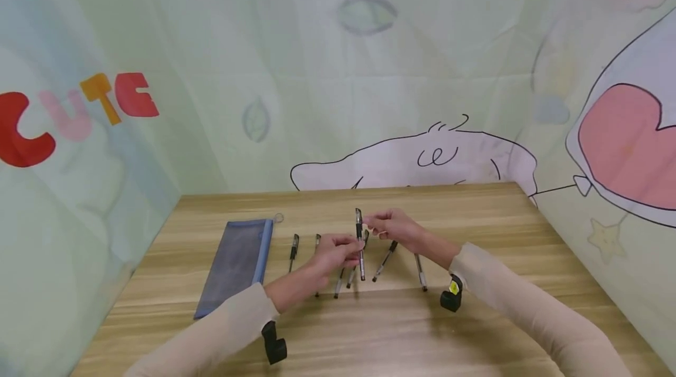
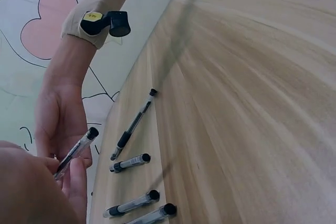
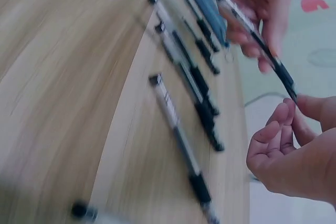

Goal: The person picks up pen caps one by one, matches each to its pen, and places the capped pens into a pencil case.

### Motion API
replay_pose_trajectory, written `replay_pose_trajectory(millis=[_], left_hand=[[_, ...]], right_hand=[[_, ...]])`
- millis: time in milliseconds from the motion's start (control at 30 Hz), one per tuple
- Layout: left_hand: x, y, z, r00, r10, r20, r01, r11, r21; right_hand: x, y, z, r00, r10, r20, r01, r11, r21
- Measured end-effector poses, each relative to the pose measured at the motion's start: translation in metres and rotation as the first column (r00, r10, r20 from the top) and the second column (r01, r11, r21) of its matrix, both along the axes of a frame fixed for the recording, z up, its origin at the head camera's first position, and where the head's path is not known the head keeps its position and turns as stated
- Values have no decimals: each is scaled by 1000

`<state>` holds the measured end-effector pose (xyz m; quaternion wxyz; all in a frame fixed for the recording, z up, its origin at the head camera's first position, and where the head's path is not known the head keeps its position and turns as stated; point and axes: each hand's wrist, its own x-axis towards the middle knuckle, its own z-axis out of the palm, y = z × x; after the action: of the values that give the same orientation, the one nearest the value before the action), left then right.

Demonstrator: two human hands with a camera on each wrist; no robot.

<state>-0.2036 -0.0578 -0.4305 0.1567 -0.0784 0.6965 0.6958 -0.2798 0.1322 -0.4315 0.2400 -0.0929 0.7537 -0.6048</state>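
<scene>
Pen [image 3: 257, 37] in the left hand [image 1: 334, 252] has clear barrel, black ends.

Black-and-clear pens [image 3: 181, 141] on a tan, streaked wood-grain worktop [image 1: 475, 212]
Near the worktop's left edge, a grey-blue pouch [image 1: 237, 265] has a brighter blue strip [image 1: 264, 251]; sleeves [image 1: 528, 300] are beige; the pale green backdrop [image 1: 296, 24] bears red, pink and orange letters [image 1: 124, 95].

Big block letters [image 1: 74, 128] spell "CUTE" across the pale cloth wall [image 1: 185, 54] at the left: red C, pink U, orange T, red E. On the black wrist camera [image 2: 119, 24] at the right cuff [image 2: 72, 27], a yellow sticker [image 2: 93, 16] bears dark characters too small for me to make out. Fine print on the pens [image 3: 167, 103] is too blurred to read.
</scene>
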Motion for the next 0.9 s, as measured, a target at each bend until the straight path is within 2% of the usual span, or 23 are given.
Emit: replay_pose_trajectory(millis=[200,333,500,767,900], left_hand=[[0,-5,-8,999,-45,1,45,997,-70],[-7,-2,-12,996,-94,-8,92,988,-128],[-16,12,-17,986,-162,-32,154,973,-174],[-19,27,-23,983,-167,-75,146,963,-225],[-22,31,-24,986,-147,-79,129,971,-203]], right_hand=[[1,25,-6,999,18,27,-18,1000,-4],[1,42,-6,1000,-12,10,12,1000,-12],[3,62,0,998,-53,-15,53,999,-8],[6,79,-2,999,-47,-8,46,999,-25],[7,84,-5,999,-47,-2,47,999,-25]])
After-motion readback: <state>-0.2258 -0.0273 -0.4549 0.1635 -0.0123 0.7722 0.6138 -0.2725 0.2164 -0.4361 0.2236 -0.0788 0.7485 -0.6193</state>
